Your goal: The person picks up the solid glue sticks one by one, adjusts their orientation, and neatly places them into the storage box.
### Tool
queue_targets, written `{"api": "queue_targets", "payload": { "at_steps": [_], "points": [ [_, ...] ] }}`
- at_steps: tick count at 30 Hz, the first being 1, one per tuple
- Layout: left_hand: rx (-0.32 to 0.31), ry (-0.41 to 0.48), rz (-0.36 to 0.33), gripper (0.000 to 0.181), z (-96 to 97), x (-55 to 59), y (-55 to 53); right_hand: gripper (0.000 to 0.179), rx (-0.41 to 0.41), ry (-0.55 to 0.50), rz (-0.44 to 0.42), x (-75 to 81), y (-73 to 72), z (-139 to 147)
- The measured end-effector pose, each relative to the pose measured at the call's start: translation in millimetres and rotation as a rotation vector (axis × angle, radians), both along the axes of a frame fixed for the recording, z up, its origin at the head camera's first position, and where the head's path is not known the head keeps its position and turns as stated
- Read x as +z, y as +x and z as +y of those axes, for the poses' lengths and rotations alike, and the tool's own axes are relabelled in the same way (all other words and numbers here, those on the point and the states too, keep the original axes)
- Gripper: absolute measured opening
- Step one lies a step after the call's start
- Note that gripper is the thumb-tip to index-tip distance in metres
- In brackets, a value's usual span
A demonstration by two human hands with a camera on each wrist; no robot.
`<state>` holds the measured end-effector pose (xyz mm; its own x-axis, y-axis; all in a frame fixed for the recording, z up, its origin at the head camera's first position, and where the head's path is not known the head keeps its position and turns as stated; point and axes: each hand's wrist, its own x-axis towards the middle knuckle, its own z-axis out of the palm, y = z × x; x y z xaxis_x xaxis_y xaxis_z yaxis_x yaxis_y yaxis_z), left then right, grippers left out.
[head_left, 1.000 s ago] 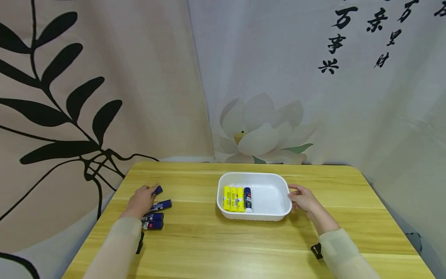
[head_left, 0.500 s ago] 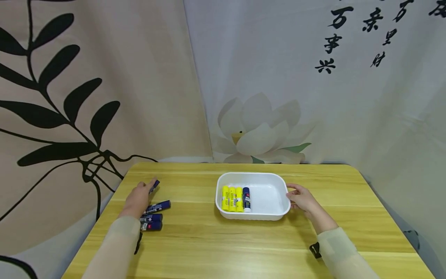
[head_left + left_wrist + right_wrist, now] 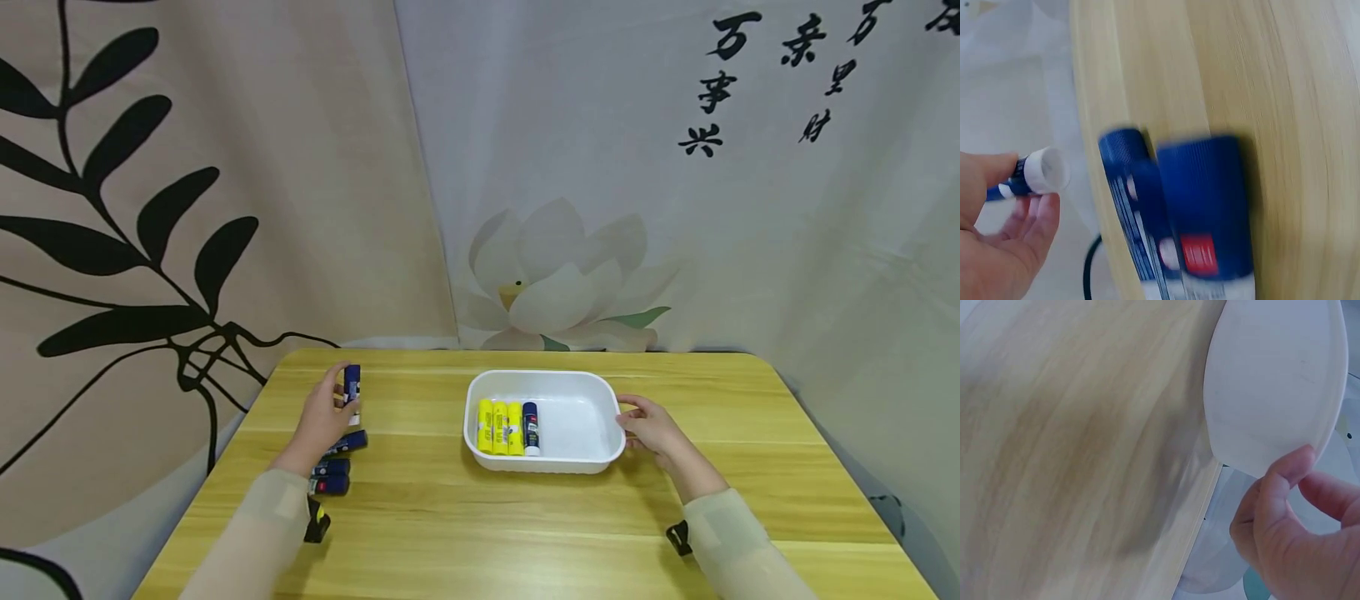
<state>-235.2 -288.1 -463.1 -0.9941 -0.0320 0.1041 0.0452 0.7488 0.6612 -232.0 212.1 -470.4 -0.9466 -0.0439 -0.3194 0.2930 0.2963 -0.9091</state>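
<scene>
My left hand (image 3: 321,423) pinches a dark blue glue stick (image 3: 352,380) between thumb and fingers, blue cap up, at the table's far left. In the left wrist view the white end of this glue stick (image 3: 1046,170) faces the camera. Three more blue glue sticks (image 3: 350,442) lie on the table beside that hand, partly hidden by it. My right hand (image 3: 651,429) pinches the right rim of a white plastic tray (image 3: 577,421); thumb and finger sit on its edge (image 3: 1315,440) in the right wrist view. Three yellow glue sticks (image 3: 500,428) and one blue glue stick (image 3: 531,429) stand in a row at the tray's left side.
The wooden table (image 3: 450,533) ends at a curtain (image 3: 315,167) with plant prints behind it. Black wrist straps (image 3: 678,538) show at both sleeves.
My left hand has raised the far blue glue stick and turned it from lying slanted to upright, moving slightly right. My right hand and the tray stay put.
</scene>
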Motion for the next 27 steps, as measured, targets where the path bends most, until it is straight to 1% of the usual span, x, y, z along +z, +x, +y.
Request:
{"api": "queue_targets", "payload": {
  "at_steps": [2, 4, 11, 14, 18, 22, 27],
  "points": [
    [0.016, 0.078, -0.018, 0.07, 9.0, 1.5, 0.0, 0.046, 0.002, -0.007, 0.0, -0.3, 0.0, 0],
    [0.031, 0.131, -0.029, 0.07, 18.4, 3.0, -0.3, 0.046, 0.003, -0.013, -0.001, -0.8, -0.1, 0],
    [0.059, 0.234, -0.066, 0.071, 53.1, 11.4, -2.6, 0.046, -0.001, -0.024, -0.005, -1.7, -0.3, 1],
    [0.062, 0.277, -0.068, 0.071, 69.1, 15.9, -3.4, 0.046, -0.002, -0.02, -0.013, -1.7, -0.9, 1],
    [0.043, 0.309, -0.044, 0.072, 92.6, 21.3, -3.1, 0.046, -0.005, -0.012, -0.017, -1.7, -1.1, 1],
    [0.007, 0.303, -0.011, 0.072, 116.3, 23.7, -2.1, 0.046, -0.011, -0.017, -0.019, -2.5, -1.2, 2],
    [-0.031, 0.293, 0.001, 0.072, 142.2, 24.2, -1.8, 0.047, -0.005, -0.02, -0.015, -4.7, -1.8, 3]
  ]
}}
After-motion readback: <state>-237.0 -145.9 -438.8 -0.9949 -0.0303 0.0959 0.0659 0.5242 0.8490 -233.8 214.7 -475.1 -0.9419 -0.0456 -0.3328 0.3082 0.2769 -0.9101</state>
